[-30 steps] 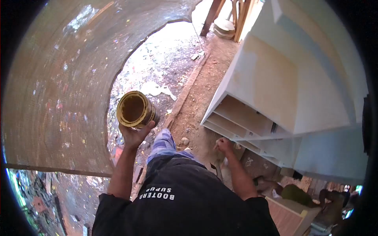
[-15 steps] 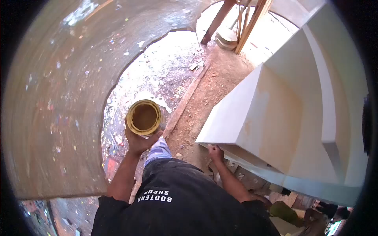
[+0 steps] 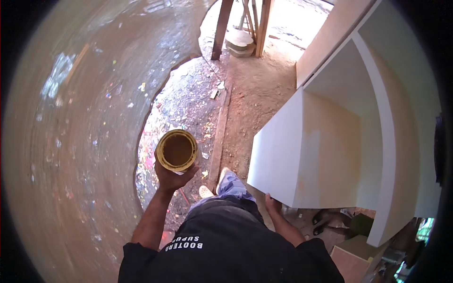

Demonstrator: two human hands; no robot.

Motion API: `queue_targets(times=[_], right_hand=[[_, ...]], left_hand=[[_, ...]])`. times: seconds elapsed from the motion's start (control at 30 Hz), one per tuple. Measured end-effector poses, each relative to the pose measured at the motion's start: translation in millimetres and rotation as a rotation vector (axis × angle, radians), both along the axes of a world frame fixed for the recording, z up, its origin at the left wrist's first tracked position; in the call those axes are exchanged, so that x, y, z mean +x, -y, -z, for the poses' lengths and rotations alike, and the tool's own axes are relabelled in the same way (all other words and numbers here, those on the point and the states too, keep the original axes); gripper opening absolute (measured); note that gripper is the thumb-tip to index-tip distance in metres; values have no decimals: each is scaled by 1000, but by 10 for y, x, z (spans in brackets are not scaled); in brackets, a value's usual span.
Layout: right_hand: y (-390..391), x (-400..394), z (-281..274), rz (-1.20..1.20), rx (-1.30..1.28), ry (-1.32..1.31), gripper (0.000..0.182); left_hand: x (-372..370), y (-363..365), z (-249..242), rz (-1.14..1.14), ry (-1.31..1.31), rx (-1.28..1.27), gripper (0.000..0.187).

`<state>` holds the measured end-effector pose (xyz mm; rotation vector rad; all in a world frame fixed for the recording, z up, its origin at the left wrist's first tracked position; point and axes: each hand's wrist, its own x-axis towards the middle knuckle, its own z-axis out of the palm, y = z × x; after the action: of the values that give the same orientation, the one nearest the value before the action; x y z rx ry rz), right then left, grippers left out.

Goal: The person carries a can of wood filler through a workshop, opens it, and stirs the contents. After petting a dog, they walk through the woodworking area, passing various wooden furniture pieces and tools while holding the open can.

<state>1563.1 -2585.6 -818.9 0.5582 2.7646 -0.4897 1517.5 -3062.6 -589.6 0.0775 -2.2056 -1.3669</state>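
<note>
My left hand (image 3: 171, 178) is wrapped round an open round can (image 3: 164, 166) from below and the side. Its rim is yellowish and smeared, and brownish liquid shows inside. Over at the right, my right hand (image 3: 272, 204) is closed at the lower edge of a white-painted wooden cabinet (image 3: 274, 162). The thumb side shows against that edge, while the other fingers are partly hidden, and I cannot make out what they hold. Tan, thinly coated patches show on the cabinet's inner panel (image 3: 328, 151).
A curved sheet-like brown surface (image 3: 89, 155) fills the left side. Littered ground (image 3: 188, 104) and a narrow curb (image 3: 221, 137) run beside bare earth (image 3: 255, 94). Wooden posts (image 3: 264, 28) stand ahead by a round block (image 3: 239, 41). Another person's leg (image 3: 330, 219) shows beneath the cabinet.
The view has turned, and the cabinet now appears more upright. My right hand sits lower in view, still at the cabinet's lower edge. The can stays in my left hand.
</note>
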Motion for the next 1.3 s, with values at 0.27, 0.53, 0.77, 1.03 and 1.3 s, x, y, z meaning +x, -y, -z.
queue_targets(times=[0.27,0.53,0.77,1.03,1.3], right_hand=[[18,180,290,39,-128,-36,51],[171,-515,229,53,-100,-195,57],[-55,-1754,456,202,-332,194,58],[-15,-3124,729,404,-534,305,58],[631,-3741,1033,683,-564,400,59]], left_hand=[[-1550,-78,-27,141,-4,-28,89],[-3317,-504,-251,322,-28,-90,82],[-4658,-1031,-391,505,-152,-45,99],[-5942,-1633,-378,632,-151,-50,99],[-7674,-2141,28,920,-120,-53,98]])
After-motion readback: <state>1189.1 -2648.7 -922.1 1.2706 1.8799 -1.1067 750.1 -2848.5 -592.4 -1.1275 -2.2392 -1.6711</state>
